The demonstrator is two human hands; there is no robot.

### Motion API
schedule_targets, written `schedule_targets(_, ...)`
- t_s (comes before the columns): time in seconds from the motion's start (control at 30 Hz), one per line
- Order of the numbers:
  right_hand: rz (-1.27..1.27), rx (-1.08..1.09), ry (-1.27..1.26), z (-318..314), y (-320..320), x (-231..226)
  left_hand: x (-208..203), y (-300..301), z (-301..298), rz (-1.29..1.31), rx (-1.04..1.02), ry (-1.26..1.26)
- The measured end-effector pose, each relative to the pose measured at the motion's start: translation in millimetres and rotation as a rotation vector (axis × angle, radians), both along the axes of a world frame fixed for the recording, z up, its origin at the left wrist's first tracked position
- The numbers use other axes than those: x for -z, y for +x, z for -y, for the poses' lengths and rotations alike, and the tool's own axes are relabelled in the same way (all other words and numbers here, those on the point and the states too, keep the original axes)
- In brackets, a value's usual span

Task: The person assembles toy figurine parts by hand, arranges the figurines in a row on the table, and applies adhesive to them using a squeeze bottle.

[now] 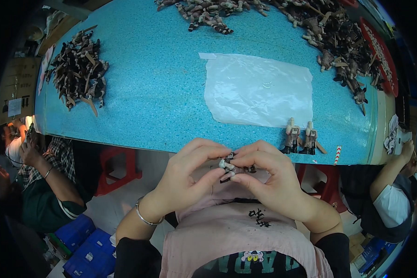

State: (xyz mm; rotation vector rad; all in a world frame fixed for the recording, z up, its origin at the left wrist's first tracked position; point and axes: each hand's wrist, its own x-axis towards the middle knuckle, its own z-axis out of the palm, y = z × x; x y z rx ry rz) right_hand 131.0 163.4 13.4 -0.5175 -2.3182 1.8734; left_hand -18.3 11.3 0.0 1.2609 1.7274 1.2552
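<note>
Between my two hands, just off the table's near edge, is a small figurine [228, 165] in dark and pale colours. My left hand [187, 173] pinches it from the left with thumb and fingers. From the other side my right hand [266, 171] grips it too, fingertips almost meeting the left ones. Much of the figurine is hidden by the fingers. To the right of my hands, two similar brown and beige figurines, a left one [291, 136] and a right one [309, 139], lie side by side by the table edge.
A translucent plastic sheet [259, 90] lies on the blue table [148, 78]. Figurine heaps sit at the left [78, 69], far middle [213, 11] and right [343, 46]. A red tray [380, 58] holds small pale pieces. Co-workers sit on both sides; a striped straw-like piece [338, 154] lies near the edge.
</note>
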Motion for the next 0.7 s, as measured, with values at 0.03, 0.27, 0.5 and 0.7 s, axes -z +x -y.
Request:
schedule_targets(0.03,0.001,0.0,-0.002,0.4,-0.1,0.1,0.3,1.4,-1.0,-0.007,-0.024,-0.012)
schedule_targets(0.27,-0.016,0.017,0.03,4.0,-2.0,-0.3,9.1,5.7,0.4,0.067,-0.101,0.009)
schedule_targets(0.5,-0.197,0.475,-0.211,17.7,-3.9,-0.9,10.5,17.4,9.9,0.239,-0.332,0.142)
schedule_targets(0.7,0.093,0.079,-0.891,3.2,7.3,-7.8,4.9,22.4,14.8,0.205,-0.364,0.247)
